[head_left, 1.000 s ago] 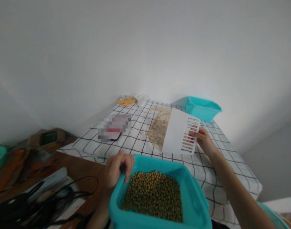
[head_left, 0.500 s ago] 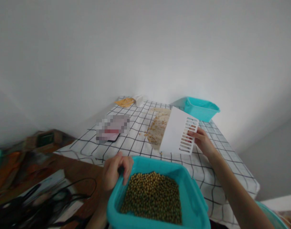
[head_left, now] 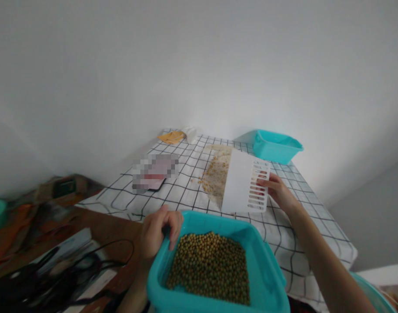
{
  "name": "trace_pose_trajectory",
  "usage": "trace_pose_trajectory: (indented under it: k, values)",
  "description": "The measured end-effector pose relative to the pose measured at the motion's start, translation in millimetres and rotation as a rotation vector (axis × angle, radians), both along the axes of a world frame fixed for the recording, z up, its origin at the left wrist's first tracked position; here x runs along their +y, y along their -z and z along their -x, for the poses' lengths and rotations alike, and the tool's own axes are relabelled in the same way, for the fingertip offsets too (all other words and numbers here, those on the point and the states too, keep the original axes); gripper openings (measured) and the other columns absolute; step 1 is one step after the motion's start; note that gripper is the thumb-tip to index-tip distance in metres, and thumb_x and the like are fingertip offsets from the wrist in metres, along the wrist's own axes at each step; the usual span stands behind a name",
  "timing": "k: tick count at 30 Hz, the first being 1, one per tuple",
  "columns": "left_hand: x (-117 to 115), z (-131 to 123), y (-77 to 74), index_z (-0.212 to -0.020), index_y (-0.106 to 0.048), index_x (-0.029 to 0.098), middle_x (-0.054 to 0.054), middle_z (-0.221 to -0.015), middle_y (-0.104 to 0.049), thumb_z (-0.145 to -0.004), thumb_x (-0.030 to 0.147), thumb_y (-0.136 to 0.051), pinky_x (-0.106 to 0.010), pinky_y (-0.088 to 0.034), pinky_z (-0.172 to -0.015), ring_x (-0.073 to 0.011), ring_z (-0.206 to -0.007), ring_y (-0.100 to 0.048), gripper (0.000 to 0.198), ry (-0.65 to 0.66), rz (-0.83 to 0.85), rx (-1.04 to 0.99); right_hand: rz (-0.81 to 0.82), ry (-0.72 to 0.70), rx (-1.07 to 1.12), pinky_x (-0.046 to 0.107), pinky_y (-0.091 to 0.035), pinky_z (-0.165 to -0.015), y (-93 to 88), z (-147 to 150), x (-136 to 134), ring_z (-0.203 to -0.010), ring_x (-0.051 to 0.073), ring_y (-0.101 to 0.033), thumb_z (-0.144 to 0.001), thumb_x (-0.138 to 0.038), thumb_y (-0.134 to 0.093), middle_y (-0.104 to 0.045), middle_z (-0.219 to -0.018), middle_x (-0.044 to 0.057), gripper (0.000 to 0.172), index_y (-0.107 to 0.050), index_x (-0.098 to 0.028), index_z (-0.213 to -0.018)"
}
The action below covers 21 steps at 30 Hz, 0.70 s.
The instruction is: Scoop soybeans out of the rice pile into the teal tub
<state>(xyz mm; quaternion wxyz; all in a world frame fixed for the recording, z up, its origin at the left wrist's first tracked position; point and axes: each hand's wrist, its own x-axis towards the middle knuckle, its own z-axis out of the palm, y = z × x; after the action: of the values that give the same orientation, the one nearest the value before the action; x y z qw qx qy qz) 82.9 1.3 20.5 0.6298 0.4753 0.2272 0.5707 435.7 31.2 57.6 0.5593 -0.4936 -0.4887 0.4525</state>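
My left hand (head_left: 161, 230) grips the left rim of a turquoise basin (head_left: 267, 265) at the table's near edge. Small round greenish-yellow beans (head_left: 212, 269) cover much of its bottom. With my right hand (head_left: 273, 189) I hold a flat white plastic board (head_left: 238, 180) by its slotted end, fingers passing behind the slots. The board is tilted over the cloth. Its left edge lies beside a spread of pale crumbly bits with yellow pieces (head_left: 216, 171), and part of that spread may be hidden behind it.
A second turquoise basin (head_left: 277, 148) stands at the table's back right. A phone-like object (head_left: 156, 174), partly pixelated, and yellow and white cloths (head_left: 172, 137) lie left on the checked tablecloth (head_left: 182, 193). Black cables (head_left: 97, 261) and boxes are at the lower left.
The white board in my right hand has shifted slightly and its slotted end sits at a different tilt. My left hand keeps its hold on the basin. The view has moved slightly.
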Motion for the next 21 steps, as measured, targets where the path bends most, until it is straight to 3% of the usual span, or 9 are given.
trace_pose_trajectory:
  k: [6,15,21]
  values:
    - [2,2,1.8,-0.045,-0.061,0.024,0.000,-0.035,-0.047,-0.106,0.045,-0.052,-0.039,-0.029,-0.057,-0.0193,-0.045,-0.037,0.064,0.009,-0.011,0.026,0.093,-0.106,-0.007,0.040,-0.062,-0.086,-0.6,0,-1,-0.095,0.027,-0.079,-0.071,-0.032,-0.090,-0.086,-0.110,0.008,0.031,-0.085,-0.023,-0.100]
    - [-1,1,-1.3,-0.046,-0.060,0.023,-0.001,-0.035,-0.046,-0.108,0.041,-0.046,-0.040,-0.028,-0.059,-0.0194,-0.046,-0.035,0.066,0.005,-0.007,0.018,0.148,-0.224,-0.139,0.033,-0.062,-0.071,5.3,-9,-1,-0.078,0.022,-0.078,-0.072,-0.040,-0.093,-0.086,-0.095,0.006,0.029,-0.086,-0.022,-0.094]
    - [-1,0,-2.3,-0.046,-0.062,0.023,0.000,-0.035,-0.048,-0.106,0.044,-0.052,-0.040,-0.026,-0.058,-0.0185,-0.045,-0.035,0.064,0.012,0.005,-0.009,0.128,-0.203,-0.147,0.031,-0.060,-0.070,3.0,-11,-2,-0.077,0.021,-0.076,-0.074,-0.042,-0.092,-0.085,-0.093,0.006,0.029,-0.086,-0.022,-0.094]
